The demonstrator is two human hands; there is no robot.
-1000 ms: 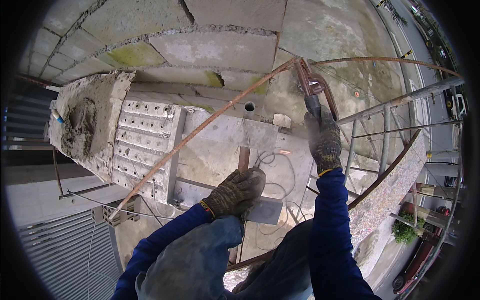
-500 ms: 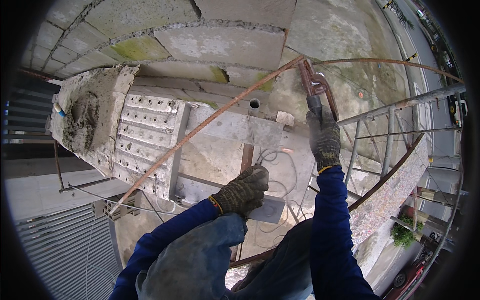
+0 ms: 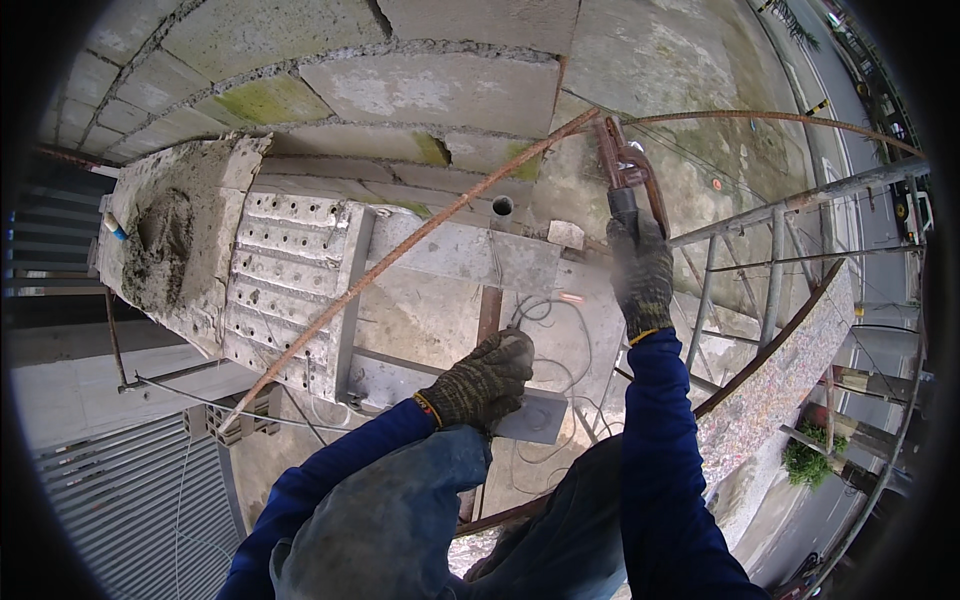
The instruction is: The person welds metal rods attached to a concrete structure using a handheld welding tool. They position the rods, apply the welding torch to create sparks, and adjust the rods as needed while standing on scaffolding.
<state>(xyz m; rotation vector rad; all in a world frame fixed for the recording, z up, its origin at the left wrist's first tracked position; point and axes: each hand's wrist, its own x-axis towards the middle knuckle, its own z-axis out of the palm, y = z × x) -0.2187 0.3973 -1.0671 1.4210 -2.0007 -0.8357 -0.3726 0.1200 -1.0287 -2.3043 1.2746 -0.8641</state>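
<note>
Two gloved hands at work. Right hand (image 3: pixel 642 275) wrapped tight on clamp tool (image 3: pixel 622 165), raised w/ tip touching rusty rod (image 3: pixel 400 255) near block wall (image 3: pixel 440 85). Left hand (image 3: pixel 487 378) closed, gripping edge of metal plate (image 3: pixel 540 415) below. Thin wires (image 3: pixel 560 330) loop betw. them. Scaffold rail (image 3: pixel 775 200) at right.

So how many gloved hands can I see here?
2. The left hand rests on a grey metal plate low in the middle. The right hand is raised to the right, gripping a rusty clamp tool. None seem hidden.
</note>
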